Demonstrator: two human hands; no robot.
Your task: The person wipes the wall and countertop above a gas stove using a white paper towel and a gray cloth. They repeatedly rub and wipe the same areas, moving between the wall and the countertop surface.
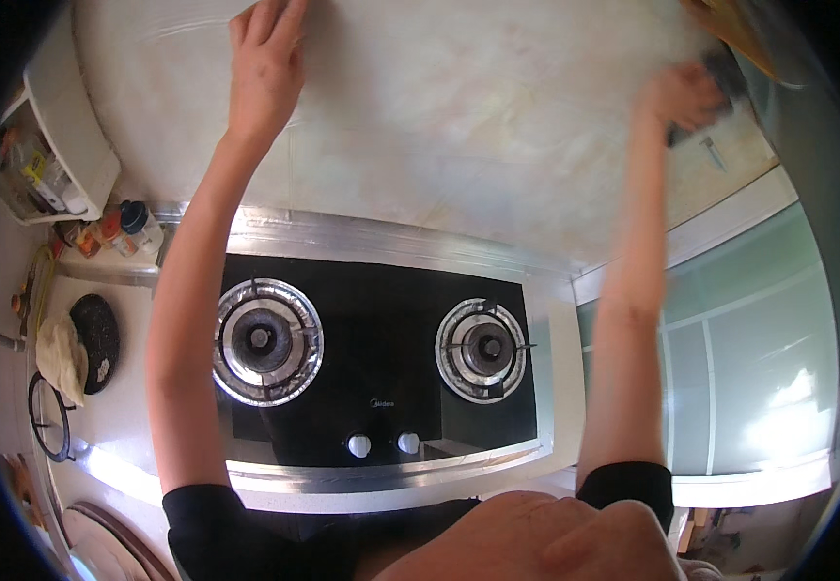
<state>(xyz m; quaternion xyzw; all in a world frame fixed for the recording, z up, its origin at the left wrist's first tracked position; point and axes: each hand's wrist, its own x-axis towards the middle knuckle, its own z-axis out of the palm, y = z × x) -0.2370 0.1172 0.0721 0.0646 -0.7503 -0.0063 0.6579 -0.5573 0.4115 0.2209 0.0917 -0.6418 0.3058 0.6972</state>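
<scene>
Both of my arms reach up over a black glass gas hob (384, 341) towards the light marbled wall covering (463, 123) behind it. My left hand (266, 65) is at the upper left, against or close to the wall, its fingers bent and partly cut off by the frame's edge; whether it holds anything is hidden. At the upper right my right hand (685, 98), blurred, grips a dark flat pad (725, 76) against the wall. Just below that pad a small hook or strip (713, 154) is on the wall.
At left are a white shelf unit (64, 145) with bottles, a shaker bottle (142, 226), a crumpled pale cloth (62, 356) beside a dark speckled round item (94, 343), and a black pan support (49, 417). A green glass-panelled window or cabinet (747, 348) stands at right.
</scene>
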